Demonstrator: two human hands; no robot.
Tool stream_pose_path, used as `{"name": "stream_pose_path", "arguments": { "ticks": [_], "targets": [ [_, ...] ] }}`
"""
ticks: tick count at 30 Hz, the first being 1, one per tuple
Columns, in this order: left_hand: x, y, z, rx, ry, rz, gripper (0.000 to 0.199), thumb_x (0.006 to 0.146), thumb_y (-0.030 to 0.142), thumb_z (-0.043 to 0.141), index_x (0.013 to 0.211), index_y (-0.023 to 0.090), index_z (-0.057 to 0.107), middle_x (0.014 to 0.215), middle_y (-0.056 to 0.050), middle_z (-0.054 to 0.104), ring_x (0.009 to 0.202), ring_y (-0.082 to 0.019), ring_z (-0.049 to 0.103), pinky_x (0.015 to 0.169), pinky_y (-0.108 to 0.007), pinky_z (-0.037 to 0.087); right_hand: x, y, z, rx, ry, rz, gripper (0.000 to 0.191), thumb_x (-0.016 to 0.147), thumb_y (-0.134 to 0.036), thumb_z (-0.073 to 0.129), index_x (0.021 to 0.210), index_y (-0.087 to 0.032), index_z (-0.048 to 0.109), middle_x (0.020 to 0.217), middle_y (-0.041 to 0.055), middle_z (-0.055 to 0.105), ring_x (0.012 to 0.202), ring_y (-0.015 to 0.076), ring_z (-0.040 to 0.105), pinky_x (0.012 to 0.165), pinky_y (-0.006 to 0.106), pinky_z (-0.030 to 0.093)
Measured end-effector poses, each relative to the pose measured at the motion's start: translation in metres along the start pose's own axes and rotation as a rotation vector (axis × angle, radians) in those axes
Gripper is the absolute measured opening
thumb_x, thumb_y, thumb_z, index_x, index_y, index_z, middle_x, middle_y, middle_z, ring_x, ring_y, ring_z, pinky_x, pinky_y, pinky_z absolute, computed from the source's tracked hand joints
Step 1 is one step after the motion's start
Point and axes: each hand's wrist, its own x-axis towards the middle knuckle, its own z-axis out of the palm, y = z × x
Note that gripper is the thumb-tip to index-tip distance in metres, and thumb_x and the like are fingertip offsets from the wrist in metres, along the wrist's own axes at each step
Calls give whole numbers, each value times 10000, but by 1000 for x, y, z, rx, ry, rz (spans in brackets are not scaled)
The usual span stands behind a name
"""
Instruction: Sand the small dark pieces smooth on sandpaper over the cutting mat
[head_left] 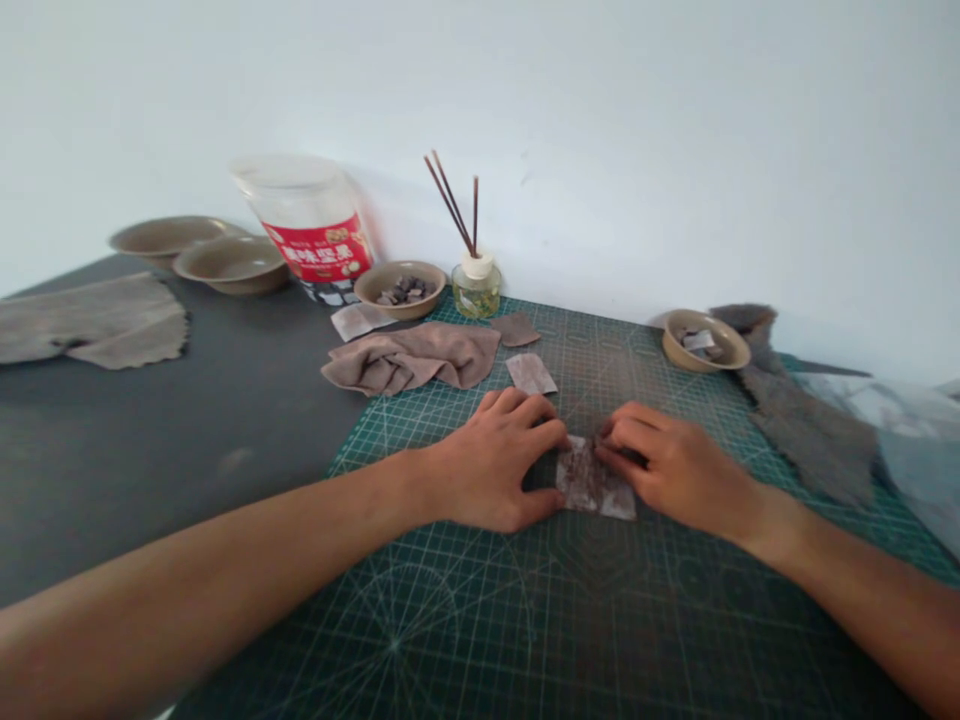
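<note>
Small mottled brown sheet [592,485] lies flat mid-way on green cutting mat [480,625], between left hand [491,460] and right hand [667,465]; fingers [619,450] press at its edges, splayed, not clenched, can't tell if pinching it.

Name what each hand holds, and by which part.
The left hand and right hand press a small mottled sheet by its side edges onto the cutting mat.

The cutting mat [570,610] is dark green, patterned with a white grid and circular arcs. The small folded sheet [592,482] is white, mottled brown, and the jar label [319,248] is bright red.
</note>
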Motion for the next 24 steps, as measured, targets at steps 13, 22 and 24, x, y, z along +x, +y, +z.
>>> {"name": "stream_pose_path", "arguments": {
  "ticks": [13,22,24],
  "targets": [
    [1,1,-2,-29,-23,4,446,801,472,688,1174,244,599,1183,-85,535,1083,-320,467,942,-507,393,-1,-3,-2,-47,-93,-115,115,980,-202,535,894,-188,609,960,42,613,785,162,598,678,288,462],
    [0,1,-2,-33,-21,-1,447,802,487,685,1171,251,596,1187,-82,537,1083,-319,464,949,-512,390,2,-1,-2,157,-124,-47,140,971,-223,585,836,-191,600,922,23,588,789,143,589,731,281,477],
    [0,1,-3,-36,-24,-1,437,808,484,676,1166,247,596,1182,-80,537,1082,-316,464,945,-504,392,3,-3,0,189,-136,-93,151,988,-214,552,849,-192,604,947,27,591,814,142,591,737,274,478]
  ]
}}
